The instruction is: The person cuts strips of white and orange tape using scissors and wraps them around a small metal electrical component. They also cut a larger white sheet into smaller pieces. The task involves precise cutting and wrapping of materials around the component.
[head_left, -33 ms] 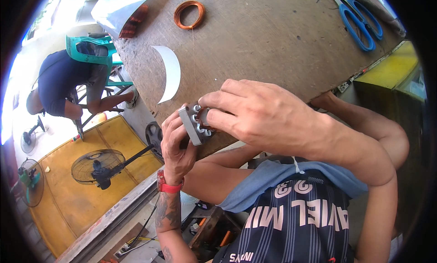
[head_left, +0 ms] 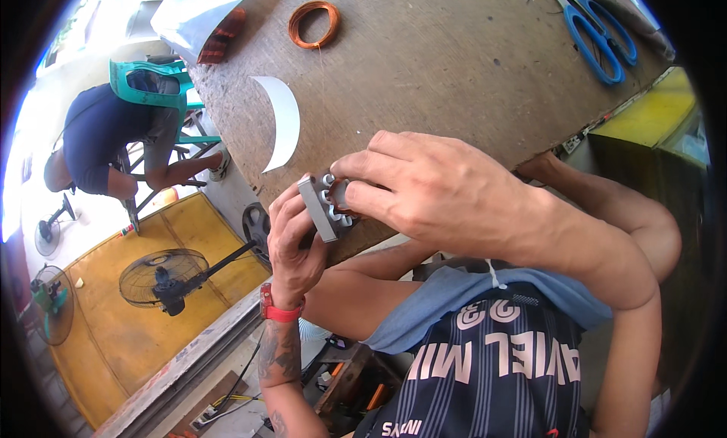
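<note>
Hands are both busy at the near edge of the desk [head_left: 454, 74]. I see the left hand [head_left: 291, 245] closed around a small grey block [head_left: 316, 209] from below, with the thumb on its side. The right hand [head_left: 432, 192] comes over from above and pinches with its fingertips [head_left: 350, 182] at the row of small round metal parts on the face of the block. The block is held in the air, just above the edge of the desk, not resting on it.

Compared with the other picture I find no change: same hold, same place, so the fine work on the block continues.

On the desk, well apart, lie a copper wire coil [head_left: 313, 23], a white crescent piece [head_left: 280, 123] and blue scissors [head_left: 598, 32]. Another person [head_left: 106, 135] sits further left.
</note>
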Motion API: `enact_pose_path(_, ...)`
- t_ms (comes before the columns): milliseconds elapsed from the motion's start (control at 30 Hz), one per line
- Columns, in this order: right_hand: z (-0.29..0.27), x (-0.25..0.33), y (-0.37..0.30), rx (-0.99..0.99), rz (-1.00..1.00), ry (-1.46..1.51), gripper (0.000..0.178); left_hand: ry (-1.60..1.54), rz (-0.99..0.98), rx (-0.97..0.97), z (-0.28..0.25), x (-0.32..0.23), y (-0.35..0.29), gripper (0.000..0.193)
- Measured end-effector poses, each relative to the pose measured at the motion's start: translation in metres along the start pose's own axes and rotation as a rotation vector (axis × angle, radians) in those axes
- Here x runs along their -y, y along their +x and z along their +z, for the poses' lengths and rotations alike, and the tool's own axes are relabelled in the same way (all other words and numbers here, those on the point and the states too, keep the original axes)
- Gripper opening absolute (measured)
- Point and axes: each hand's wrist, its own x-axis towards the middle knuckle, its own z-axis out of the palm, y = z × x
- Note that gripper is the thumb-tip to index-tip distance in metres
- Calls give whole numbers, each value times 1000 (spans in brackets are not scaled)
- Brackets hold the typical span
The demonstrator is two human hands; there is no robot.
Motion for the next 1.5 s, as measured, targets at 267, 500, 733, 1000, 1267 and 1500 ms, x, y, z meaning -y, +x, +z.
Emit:
enact_pose_path(267,1,-9,1,9,-36,-22,29,80,45,42,-4,3,10,36)
enact_pose_path(500,-3,-11,-7,26,-22,17,33,137,91,-23,3,4,7,34)
enact_pose_path(733,2,-10,-6,23,-12,-42,23,139,112,-51,5,4,6,38)
enact_pose_path(1000,3,-4,-6,28,33,0,25,65,101,-60,4,5,6,38)
enact_pose_path(1267,9,-2,-9,-36,30,-20,23,53,48,-106,8,0,7,32)
enact_pose_path(1500,17,9,-14,-50,55,8,25,185,-2,-77,9,-7,6,18)
